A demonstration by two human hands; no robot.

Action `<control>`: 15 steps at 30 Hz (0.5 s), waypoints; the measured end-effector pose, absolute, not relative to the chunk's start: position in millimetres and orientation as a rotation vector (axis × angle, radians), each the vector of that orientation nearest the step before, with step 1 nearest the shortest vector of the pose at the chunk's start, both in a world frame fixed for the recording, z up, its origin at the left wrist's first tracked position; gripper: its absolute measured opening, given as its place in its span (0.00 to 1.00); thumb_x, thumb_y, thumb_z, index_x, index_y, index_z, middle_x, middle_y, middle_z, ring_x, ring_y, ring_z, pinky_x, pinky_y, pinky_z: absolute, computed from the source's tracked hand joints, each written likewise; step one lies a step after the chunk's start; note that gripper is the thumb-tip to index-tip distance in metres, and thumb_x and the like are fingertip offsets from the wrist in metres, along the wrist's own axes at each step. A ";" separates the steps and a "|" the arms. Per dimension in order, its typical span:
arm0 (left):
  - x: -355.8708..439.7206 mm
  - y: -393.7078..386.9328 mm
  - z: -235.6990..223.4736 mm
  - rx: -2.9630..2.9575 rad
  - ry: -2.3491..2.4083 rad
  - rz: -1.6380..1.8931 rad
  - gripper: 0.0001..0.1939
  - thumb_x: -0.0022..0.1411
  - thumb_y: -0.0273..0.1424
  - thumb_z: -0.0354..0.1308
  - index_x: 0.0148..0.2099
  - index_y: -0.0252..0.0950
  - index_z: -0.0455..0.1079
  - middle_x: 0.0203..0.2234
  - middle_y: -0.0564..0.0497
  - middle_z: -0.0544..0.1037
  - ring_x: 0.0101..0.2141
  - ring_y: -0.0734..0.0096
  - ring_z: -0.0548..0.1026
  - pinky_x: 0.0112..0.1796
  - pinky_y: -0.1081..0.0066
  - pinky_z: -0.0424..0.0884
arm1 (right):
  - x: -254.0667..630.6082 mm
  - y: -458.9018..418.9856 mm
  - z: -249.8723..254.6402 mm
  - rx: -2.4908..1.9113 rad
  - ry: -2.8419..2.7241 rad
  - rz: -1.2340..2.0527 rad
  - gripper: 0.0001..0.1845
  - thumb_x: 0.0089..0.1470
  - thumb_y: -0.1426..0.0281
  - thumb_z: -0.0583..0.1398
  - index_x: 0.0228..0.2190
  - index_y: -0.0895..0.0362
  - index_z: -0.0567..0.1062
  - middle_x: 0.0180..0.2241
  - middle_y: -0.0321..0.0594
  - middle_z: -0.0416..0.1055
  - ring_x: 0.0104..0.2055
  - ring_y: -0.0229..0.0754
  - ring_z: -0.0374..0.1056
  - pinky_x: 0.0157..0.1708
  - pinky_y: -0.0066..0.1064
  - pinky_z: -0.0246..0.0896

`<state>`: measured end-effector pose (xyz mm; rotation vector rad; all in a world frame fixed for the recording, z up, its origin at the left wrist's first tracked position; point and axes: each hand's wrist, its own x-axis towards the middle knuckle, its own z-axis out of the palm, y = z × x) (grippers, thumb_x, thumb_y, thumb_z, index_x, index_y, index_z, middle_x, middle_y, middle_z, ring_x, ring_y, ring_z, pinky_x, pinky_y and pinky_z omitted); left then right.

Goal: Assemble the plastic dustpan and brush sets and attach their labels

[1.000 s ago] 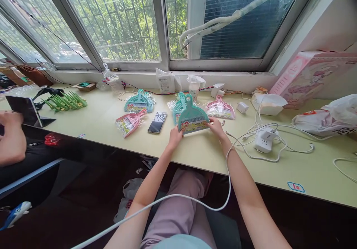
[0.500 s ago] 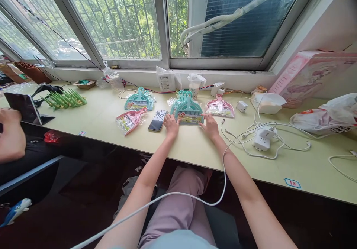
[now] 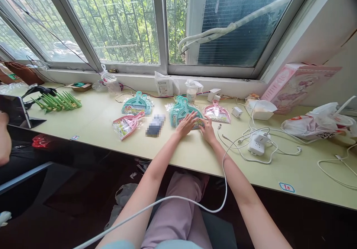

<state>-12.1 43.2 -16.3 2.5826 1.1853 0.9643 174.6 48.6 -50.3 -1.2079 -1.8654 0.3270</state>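
A teal dustpan and brush set [image 3: 189, 111] in clear wrap lies on top of similar teal sets on the table. My left hand [image 3: 186, 125] rests flat over its front, fingers stretched out and spread, holding nothing. At the right front corner of the same set is my right hand [image 3: 208, 130], its thumb and fingers bent around the edge. Palm and fingers partly cover the set's label and brush. To the right lies a pink dustpan set [image 3: 217, 112]. Further left are another teal dustpan set [image 3: 137, 103] and a pink one [image 3: 128, 125] lying at an angle.
A blurred-out phone-sized object [image 3: 155, 125] lies left of my left hand. White cables and a power strip [image 3: 258, 143] spread on the right; one cable [image 3: 178, 197] crosses before my arms. Green stems [image 3: 58, 102], a tablet [image 3: 15, 109] and another person's arm [image 3: 4, 141] are at left.
My left hand has moved right from the set's left edge onto its front. My right hand stays at the right corner. The whole view has shifted slightly.
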 end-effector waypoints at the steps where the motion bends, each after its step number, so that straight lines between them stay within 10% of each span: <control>1: -11.1 47.1 -16.9 2.592 1.187 0.944 0.23 0.66 0.27 0.50 0.63 0.40 0.60 0.68 0.45 0.53 0.69 0.64 0.43 0.67 0.50 0.43 | 174.3 50.0 -51.5 -1.203 -1.838 0.365 0.22 0.56 0.69 0.54 0.52 0.54 0.71 0.59 0.50 0.58 0.57 0.51 0.62 0.53 0.46 0.62; 7: -19.1 64.1 -26.6 2.683 1.397 0.868 0.32 0.66 0.39 0.54 0.69 0.39 0.54 0.69 0.44 0.51 0.69 0.59 0.43 0.67 0.51 0.37 | 179.3 66.5 -55.1 -1.170 -1.716 0.503 0.26 0.57 0.62 0.55 0.56 0.53 0.65 0.51 0.49 0.68 0.44 0.47 0.68 0.46 0.44 0.65; 15: -23.4 65.6 -24.2 2.870 1.645 0.672 0.28 0.69 0.38 0.46 0.69 0.39 0.54 0.69 0.48 0.51 0.68 0.59 0.48 0.66 0.49 0.46 | 260.7 140.6 -33.2 -2.031 -1.311 0.203 0.30 0.54 0.66 0.57 0.57 0.65 0.65 0.58 0.66 0.60 0.63 0.62 0.54 0.58 0.53 0.50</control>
